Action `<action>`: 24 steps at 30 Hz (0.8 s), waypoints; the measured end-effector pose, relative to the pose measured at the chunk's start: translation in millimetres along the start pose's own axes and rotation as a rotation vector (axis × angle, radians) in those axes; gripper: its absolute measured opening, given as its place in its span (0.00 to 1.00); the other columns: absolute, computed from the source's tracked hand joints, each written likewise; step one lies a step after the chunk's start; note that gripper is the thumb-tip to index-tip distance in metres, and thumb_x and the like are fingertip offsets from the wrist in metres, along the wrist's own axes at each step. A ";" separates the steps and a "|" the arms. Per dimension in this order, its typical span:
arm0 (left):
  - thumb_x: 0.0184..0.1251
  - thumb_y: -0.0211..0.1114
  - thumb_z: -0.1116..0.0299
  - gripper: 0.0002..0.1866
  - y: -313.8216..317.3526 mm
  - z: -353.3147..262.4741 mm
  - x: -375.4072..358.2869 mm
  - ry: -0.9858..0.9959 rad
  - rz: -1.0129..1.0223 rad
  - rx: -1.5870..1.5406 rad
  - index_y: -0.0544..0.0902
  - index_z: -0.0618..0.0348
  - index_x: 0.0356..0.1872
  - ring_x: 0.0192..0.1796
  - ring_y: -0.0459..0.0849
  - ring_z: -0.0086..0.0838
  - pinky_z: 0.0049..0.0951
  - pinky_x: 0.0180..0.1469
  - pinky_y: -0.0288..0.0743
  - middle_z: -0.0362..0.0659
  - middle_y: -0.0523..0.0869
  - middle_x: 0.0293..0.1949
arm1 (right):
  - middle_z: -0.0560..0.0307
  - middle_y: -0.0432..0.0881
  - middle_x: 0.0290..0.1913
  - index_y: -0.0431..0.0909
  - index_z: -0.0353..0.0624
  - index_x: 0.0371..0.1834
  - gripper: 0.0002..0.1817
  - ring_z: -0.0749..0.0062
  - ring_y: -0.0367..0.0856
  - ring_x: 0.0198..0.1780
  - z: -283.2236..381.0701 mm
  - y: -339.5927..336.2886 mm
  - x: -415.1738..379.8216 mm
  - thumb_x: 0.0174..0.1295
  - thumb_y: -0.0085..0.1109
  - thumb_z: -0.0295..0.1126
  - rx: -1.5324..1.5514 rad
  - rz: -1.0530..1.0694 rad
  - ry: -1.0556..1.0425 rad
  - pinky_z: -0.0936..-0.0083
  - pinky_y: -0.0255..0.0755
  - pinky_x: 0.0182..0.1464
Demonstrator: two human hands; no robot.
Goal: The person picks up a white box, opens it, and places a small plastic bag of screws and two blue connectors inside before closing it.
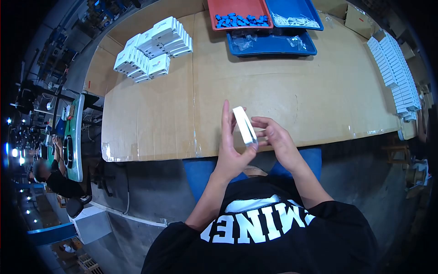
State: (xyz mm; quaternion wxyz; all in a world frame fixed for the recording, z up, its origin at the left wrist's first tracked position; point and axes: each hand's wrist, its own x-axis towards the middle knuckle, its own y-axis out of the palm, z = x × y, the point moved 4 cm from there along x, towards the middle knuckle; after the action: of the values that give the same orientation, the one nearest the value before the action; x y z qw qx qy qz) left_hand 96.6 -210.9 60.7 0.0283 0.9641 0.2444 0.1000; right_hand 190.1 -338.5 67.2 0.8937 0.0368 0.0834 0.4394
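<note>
A small white box [245, 125], held tilted on its edge, is above the near edge of the cardboard-covered table. My left hand [231, 153] grips it, with the thumb at its lower end and the fingers along its left side. A dark line runs down the right side of the box. On that side is my right hand [279, 142], its fingers apart and slightly bent, fingertips right by the box.
White boxes [157, 43] stand stacked at the back left. A red tray [219, 7] holds blue pieces; one blue tray [315, 9] holds white sticks, another [273, 51] clear plastic bags. More white boxes [396, 75] line the right edge. A person [64, 178] sits at a green table [76, 146].
</note>
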 end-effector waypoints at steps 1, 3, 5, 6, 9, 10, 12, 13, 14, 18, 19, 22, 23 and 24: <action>0.54 0.68 0.67 0.61 3.3 -2.3 -1.1 0.070 0.066 0.107 0.37 0.53 0.86 0.79 0.63 0.47 0.45 0.81 0.54 0.57 0.63 0.76 | 0.45 0.78 0.65 0.69 0.35 0.73 0.28 0.68 0.80 0.62 0.7 2.5 -0.3 0.78 0.58 0.42 0.050 0.074 0.067 0.68 0.75 0.64; 0.53 0.69 0.66 0.62 8.8 -1.4 -2.9 0.065 0.087 0.067 0.37 0.53 0.86 0.81 0.60 0.49 0.46 0.82 0.52 0.57 0.59 0.79 | 0.43 0.79 0.63 0.68 0.36 0.74 0.31 0.69 0.81 0.58 5.1 7.7 -2.5 0.74 0.65 0.39 0.051 0.070 0.103 0.69 0.78 0.61; 0.59 0.72 0.51 0.63 7.0 -3.5 -4.8 0.156 0.056 0.062 0.36 0.53 0.86 0.81 0.60 0.49 0.46 0.81 0.55 0.56 0.59 0.79 | 0.44 0.76 0.69 0.68 0.37 0.74 0.32 0.64 0.79 0.64 9.7 10.5 -3.8 0.70 0.69 0.34 0.068 0.090 0.043 0.65 0.74 0.67; 0.59 0.72 0.51 0.63 8.4 -3.5 -5.2 0.154 0.053 0.061 0.36 0.53 0.86 0.81 0.60 0.49 0.46 0.81 0.55 0.56 0.59 0.79 | 0.44 0.76 0.69 0.68 0.37 0.74 0.32 0.64 0.79 0.64 5.6 12.7 -3.6 0.70 0.69 0.34 0.068 0.092 0.046 0.65 0.74 0.67; 0.71 0.59 0.32 0.56 11.2 1.5 -9.5 -0.068 -0.070 -0.295 0.39 0.52 0.86 0.80 0.61 0.47 0.45 0.78 0.59 0.54 0.60 0.79 | 0.41 0.69 0.76 0.67 0.38 0.75 0.34 0.56 0.72 0.74 4.7 20.9 -7.4 0.69 0.69 0.33 -0.126 0.047 -0.269 0.60 0.66 0.75; 0.74 0.49 0.29 0.53 13.9 1.6 -10.9 -0.140 -0.079 -0.320 0.40 0.52 0.86 0.79 0.62 0.45 0.44 0.77 0.61 0.53 0.60 0.78 | 0.41 0.66 0.79 0.67 0.38 0.76 0.34 0.53 0.67 0.77 5.8 23.9 -9.7 0.68 0.69 0.33 -0.240 0.047 -0.320 0.59 0.61 0.78; 0.82 0.34 0.32 0.44 17.1 5.4 -13.4 -0.174 -0.125 -0.292 0.45 0.51 0.86 0.75 0.66 0.41 0.40 0.75 0.63 0.52 0.63 0.76 | 0.38 0.62 0.81 0.66 0.37 0.77 0.34 0.47 0.62 0.81 10.9 30.6 -13.7 0.69 0.67 0.32 -0.392 0.023 -0.408 0.58 0.57 0.80; 0.82 0.34 0.32 0.44 19.7 4.4 -13.7 -0.173 -0.126 -0.292 0.45 0.51 0.86 0.75 0.66 0.41 0.40 0.75 0.63 0.52 0.63 0.76 | 0.38 0.62 0.81 0.66 0.37 0.77 0.34 0.47 0.62 0.81 12.0 34.8 -14.9 0.69 0.67 0.32 -0.393 0.024 -0.410 0.58 0.57 0.80; 0.81 0.35 0.30 0.45 21.5 0.1 -12.8 -0.132 -0.150 -0.288 0.46 0.50 0.86 0.75 0.67 0.39 0.38 0.74 0.63 0.52 0.64 0.76 | 0.38 0.62 0.81 0.68 0.36 0.77 0.33 0.47 0.62 0.81 12.8 37.2 -15.3 0.70 0.66 0.32 -0.366 -0.011 -0.401 0.58 0.58 0.79; 0.77 0.33 0.25 0.50 29.1 -4.9 -11.9 0.017 -0.213 -0.283 0.45 0.53 0.85 0.75 0.67 0.38 0.37 0.77 0.59 0.54 0.65 0.75 | 0.35 0.65 0.79 0.70 0.34 0.76 0.29 0.43 0.67 0.79 14.1 43.8 -17.6 0.73 0.62 0.31 -0.391 -0.089 -0.487 0.60 0.66 0.75; 0.77 0.33 0.25 0.50 29.1 -6.6 -11.4 0.022 -0.213 -0.283 0.45 0.53 0.85 0.75 0.67 0.38 0.37 0.77 0.59 0.54 0.65 0.75 | 0.33 0.66 0.78 0.70 0.34 0.76 0.29 0.42 0.68 0.78 12.7 44.9 -17.7 0.74 0.61 0.32 -0.419 -0.096 -0.547 0.61 0.68 0.73; 0.74 0.32 0.22 0.54 27.0 -13.3 -11.1 0.066 -0.226 -0.109 0.43 0.58 0.85 0.76 0.66 0.40 0.39 0.78 0.55 0.55 0.66 0.75 | 0.30 0.67 0.77 0.69 0.32 0.76 0.30 0.38 0.70 0.76 8.1 42.9 -18.5 0.75 0.60 0.35 -0.484 -0.102 -0.632 0.60 0.71 0.71; 0.74 0.33 0.22 0.55 26.7 -14.0 -12.5 0.080 -0.199 -0.104 0.42 0.60 0.85 0.79 0.63 0.42 0.40 0.79 0.54 0.58 0.64 0.76 | 0.30 0.67 0.77 0.69 0.32 0.76 0.30 0.38 0.70 0.76 6.9 43.2 -18.7 0.75 0.60 0.35 -0.483 -0.099 -0.628 0.60 0.71 0.71; 0.73 0.33 0.22 0.56 27.5 -14.3 -14.5 0.092 -0.171 -0.101 0.40 0.62 0.84 0.81 0.61 0.44 0.40 0.80 0.54 0.61 0.62 0.78 | 0.28 0.67 0.76 0.69 0.31 0.75 0.30 0.37 0.71 0.75 6.8 43.2 -19.8 0.76 0.59 0.36 -0.490 -0.102 -0.653 0.60 0.72 0.70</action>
State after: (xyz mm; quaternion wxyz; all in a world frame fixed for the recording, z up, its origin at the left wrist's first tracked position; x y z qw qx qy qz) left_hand 94.0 -241.9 74.9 0.0743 0.9314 0.3215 0.1535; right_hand 145.8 -327.7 82.2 0.8762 -0.0437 -0.3098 0.3666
